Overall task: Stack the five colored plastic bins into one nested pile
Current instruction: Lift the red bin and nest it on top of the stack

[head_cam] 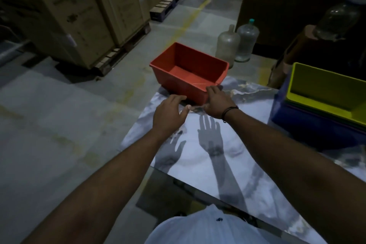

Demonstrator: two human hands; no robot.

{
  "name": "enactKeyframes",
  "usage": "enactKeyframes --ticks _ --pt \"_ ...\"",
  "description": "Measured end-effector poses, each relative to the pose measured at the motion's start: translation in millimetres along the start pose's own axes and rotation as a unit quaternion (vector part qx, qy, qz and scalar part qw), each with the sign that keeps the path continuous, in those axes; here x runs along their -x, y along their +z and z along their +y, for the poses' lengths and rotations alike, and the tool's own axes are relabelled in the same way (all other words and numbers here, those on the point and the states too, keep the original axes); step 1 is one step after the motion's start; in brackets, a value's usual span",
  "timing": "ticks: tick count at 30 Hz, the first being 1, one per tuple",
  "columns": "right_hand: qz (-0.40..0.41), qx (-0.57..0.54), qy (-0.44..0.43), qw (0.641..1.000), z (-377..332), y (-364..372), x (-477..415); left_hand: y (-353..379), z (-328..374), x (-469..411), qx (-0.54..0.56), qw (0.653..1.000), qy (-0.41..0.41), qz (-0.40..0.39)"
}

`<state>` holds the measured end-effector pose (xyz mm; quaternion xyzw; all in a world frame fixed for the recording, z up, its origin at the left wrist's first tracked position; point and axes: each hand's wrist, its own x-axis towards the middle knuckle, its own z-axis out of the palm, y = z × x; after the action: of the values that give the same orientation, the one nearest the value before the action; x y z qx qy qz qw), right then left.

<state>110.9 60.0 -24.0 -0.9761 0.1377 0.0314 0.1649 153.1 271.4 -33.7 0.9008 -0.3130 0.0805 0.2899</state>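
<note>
Red plastic, 1 bin (190, 73), sits at the far left corner of the marbled table (198, 156), its far end hanging past the table edge over the concrete floor (59, 125). The right hand (217, 103) lies on the bin's near corner, fingers over the rim and thumb low on the wall, though I cannot tell if it truly grips. The left hand (170, 113) hovers just short of the bin's near wall, fingers loosely curled and holding nothing. At the table's right edge a yellow bin (324, 95) nests on top of a pile set in a blue bin (309, 127), well apart from the red one. The tabletop between them lies bare. 2 clear jugs (237, 43) stand on the floor beyond.
</note>
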Motion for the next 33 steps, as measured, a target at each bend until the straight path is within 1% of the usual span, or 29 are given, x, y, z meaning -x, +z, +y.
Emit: enactKeyframes --ticks 5,11,13,18,21,24,29,31,33 --pt "-0.044 0.009 0.014 0.999 -7.3 11.3 -17.0 -14.2 -19.1 10.5 -0.018 1.0 -0.002 0.01" --pt "-0.031 0.073 0.002 0.997 -5.4 11.9 -15.4 -20.5 -28.0 18.5 -0.013 1.0 0.0 0.003" --pt "-0.013 0.1 -0.006 0.995 -3.8 10.4 -5.8 -18.2 -27.7 16.1 -0.013 1.0 -0.001 -0.004" --pt "0.038 0.102 -0.017 0.994 5.1 11.8 32.7 -8.3 -12.6 4.2 0.001 1.0 0.022 -0.018" --pt "0.062 0.083 -0.005 0.995 18.8 17.0 67.6 -0.4 0.2 -3.8 0.005 0.999 0.026 -0.019" --pt "0.107 0.061 0.007 0.992 37.6 25.3 104.6 7.8 11.7 -6.8 -0.015 0.999 0.041 -0.012" --pt "0.163 0.041 0.073 0.983 66.0 27.4 158.3 18.1 30.1 -7.4 -0.063 0.997 0.049 0.002" --pt "0.198 0.028 0.104 0.974 73.0 25.7 177.2 21.7 37.0 -5.2 -0.095 0.995 0.035 -0.018" --pt "0.231 0.0 0.14 0.963 80.9 25.4 190.7 26.0 43.3 -2.4 -0.126 0.991 0.0 -0.045"
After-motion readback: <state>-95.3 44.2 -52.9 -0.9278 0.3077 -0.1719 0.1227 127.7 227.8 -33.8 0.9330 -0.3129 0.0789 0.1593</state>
